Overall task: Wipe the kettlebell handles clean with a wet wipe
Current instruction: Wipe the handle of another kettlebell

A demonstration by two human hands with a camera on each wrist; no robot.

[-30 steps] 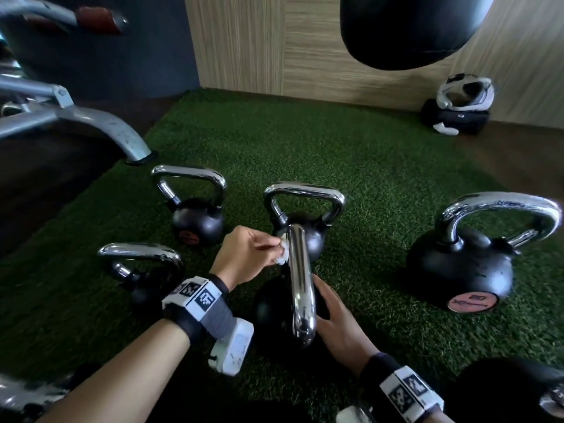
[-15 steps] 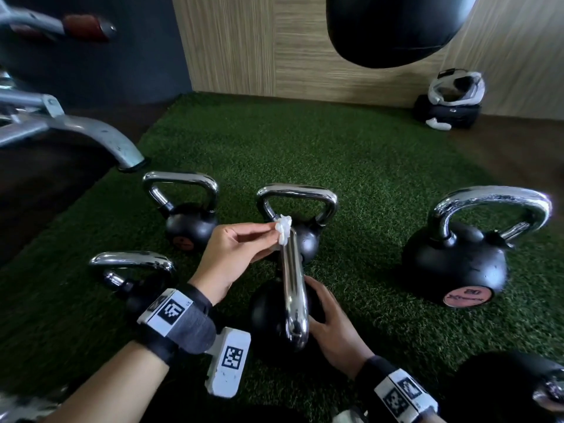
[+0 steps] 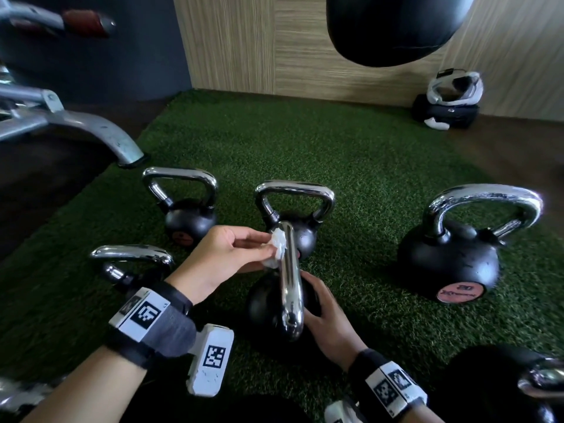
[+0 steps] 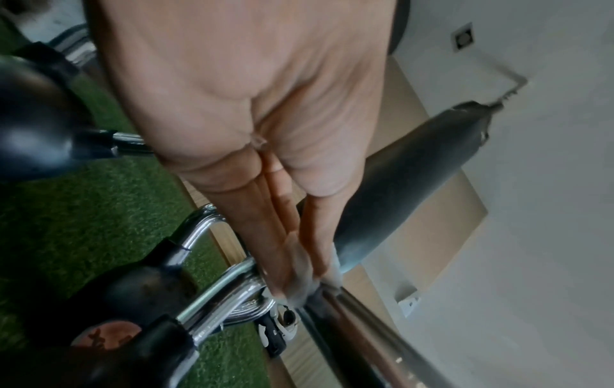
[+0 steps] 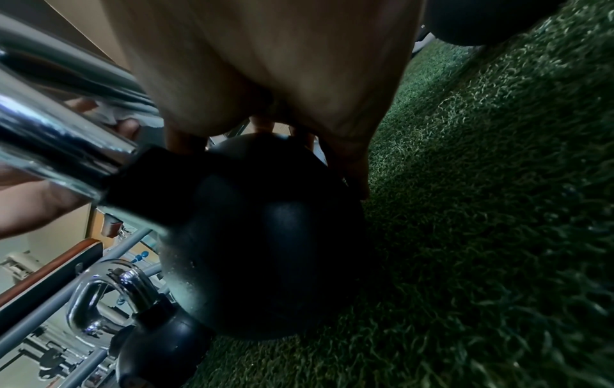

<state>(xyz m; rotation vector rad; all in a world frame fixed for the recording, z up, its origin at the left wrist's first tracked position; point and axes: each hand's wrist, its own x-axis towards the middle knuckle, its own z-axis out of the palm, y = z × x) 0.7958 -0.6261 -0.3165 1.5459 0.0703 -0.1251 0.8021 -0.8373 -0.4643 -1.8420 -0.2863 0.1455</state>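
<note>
A black kettlebell stands on the turf right in front of me, its chrome handle running away from me. My left hand pinches a crumpled white wet wipe and presses it on the left side of the handle near its far end. In the left wrist view the fingertips meet the bar with the wipe between them. My right hand cups the right side of the ball. The right wrist view shows its fingers curved over the black ball.
Several other kettlebells stand around on the green turf: one just behind, a small one, one at left, a large one at right. A punch bag hangs overhead. A bench leg is far left.
My left hand carried the wipe up to the handle's far tip, then brought it back onto the bar's left side. The right hand has stayed on the ball.
</note>
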